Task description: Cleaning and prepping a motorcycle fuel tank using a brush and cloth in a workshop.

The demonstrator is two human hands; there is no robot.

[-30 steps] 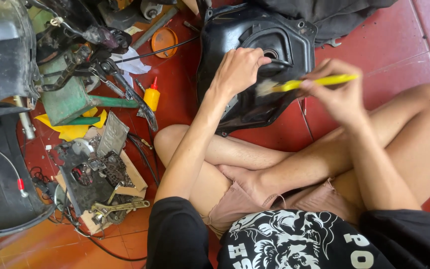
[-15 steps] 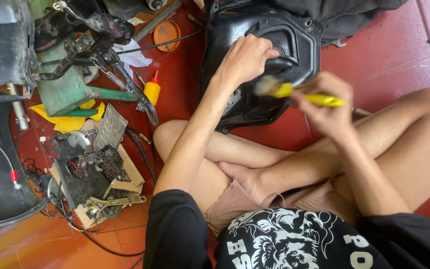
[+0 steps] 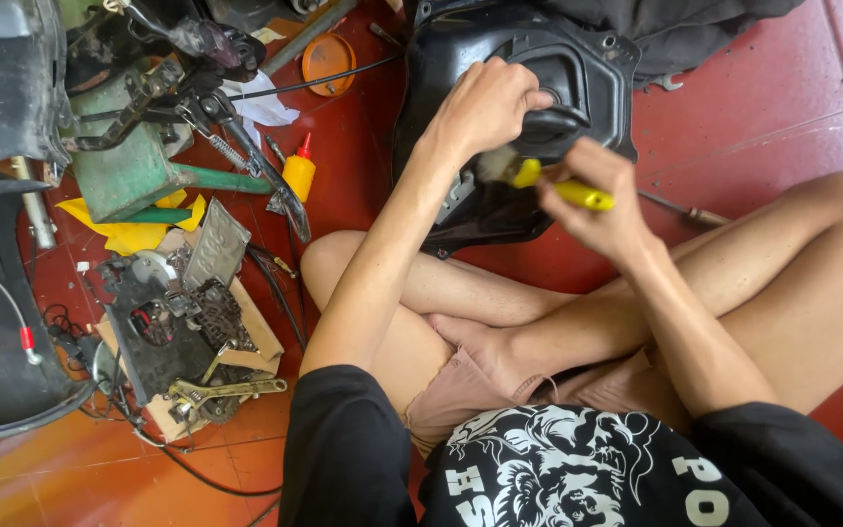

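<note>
Yellow-handled brush (image 3: 553, 185), pale bristles against glossy black plastic housing (image 3: 539, 68).

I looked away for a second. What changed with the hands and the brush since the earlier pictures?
The right hand swept the yellow-handled brush leftward and down along the black plastic housing, bringing its bristles close under the left hand. The left hand stayed gripping the housing, nothing was let go, and the small yellow bottle and wrench lie where they were.
</note>
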